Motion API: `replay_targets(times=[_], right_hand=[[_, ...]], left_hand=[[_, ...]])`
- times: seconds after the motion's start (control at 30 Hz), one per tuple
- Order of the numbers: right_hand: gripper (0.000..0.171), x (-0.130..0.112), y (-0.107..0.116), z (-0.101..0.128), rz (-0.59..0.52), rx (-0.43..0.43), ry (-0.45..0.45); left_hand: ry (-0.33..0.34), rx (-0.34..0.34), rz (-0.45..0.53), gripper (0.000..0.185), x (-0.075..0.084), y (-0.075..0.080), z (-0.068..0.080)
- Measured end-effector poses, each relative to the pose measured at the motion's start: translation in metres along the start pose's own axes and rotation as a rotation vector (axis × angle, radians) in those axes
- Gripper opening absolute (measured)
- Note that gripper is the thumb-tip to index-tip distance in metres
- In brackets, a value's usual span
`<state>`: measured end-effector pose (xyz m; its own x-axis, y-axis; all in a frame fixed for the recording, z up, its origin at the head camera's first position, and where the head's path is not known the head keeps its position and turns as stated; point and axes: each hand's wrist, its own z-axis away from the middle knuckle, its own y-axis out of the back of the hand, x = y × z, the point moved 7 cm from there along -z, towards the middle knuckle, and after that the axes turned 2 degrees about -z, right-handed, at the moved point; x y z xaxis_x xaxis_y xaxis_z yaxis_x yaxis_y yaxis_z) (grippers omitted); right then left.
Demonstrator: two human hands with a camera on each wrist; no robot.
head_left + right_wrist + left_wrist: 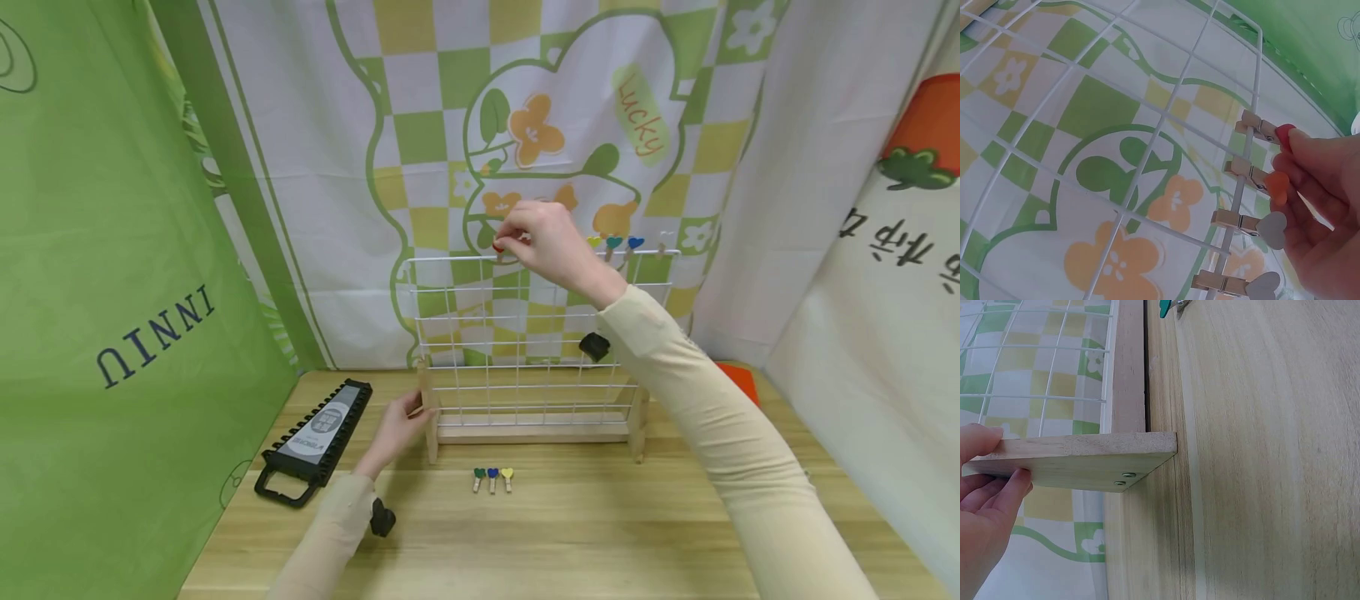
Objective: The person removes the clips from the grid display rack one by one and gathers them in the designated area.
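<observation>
A white wire grid rack (517, 367) on a wooden base stands on the table. My right hand (543, 242) is at its top bar, pinching a red heart clothespin (1260, 127) between thumb and finger; the clothespin's wooden jaws sit over the bar. Beside it an orange heart clothespin (1260, 179) and two greyish-white ones, including a pale heart clothespin (1247, 223), are clipped along the bar. My left hand (397, 429) grips the rack's left wooden leg (1085, 450), thumb on one face and fingers on the other.
Farther right on the top bar are a yellow heart clothespin (594, 242), a teal one (614, 243), a blue one (636, 243) and a white one (663, 246). Three clothespins (492, 480) lie before the rack. A black-and-grey toothed holder (318, 437) lies left, an orange-red item (738, 383) right.
</observation>
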<state>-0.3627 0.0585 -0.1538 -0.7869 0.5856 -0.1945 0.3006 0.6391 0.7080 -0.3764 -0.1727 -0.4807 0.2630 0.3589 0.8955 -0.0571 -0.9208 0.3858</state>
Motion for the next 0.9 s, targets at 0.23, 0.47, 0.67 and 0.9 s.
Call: replay_targets(times=[0.23,0.47,0.67,0.9], right_hand=[[0.007,-0.003,0.003,0.005,-0.013,0.052,0.032],[0.006,-0.01,0.013,0.007,-0.067,0.11,0.048],[0.006,-0.015,0.015,0.022,-0.05,0.096,0.041],[0.005,-0.014,0.003,0.055,-0.098,0.074,0.052]], left_hand=[[-0.007,-0.011,0.009,0.048,0.0,-0.001,0.001],[0.001,-0.017,0.018,0.047,0.0,-0.002,0.001],[-0.009,0.003,-0.012,0.043,0.001,-0.001,0.001],[-0.002,0.005,-0.013,0.042,0.0,0.0,0.0]])
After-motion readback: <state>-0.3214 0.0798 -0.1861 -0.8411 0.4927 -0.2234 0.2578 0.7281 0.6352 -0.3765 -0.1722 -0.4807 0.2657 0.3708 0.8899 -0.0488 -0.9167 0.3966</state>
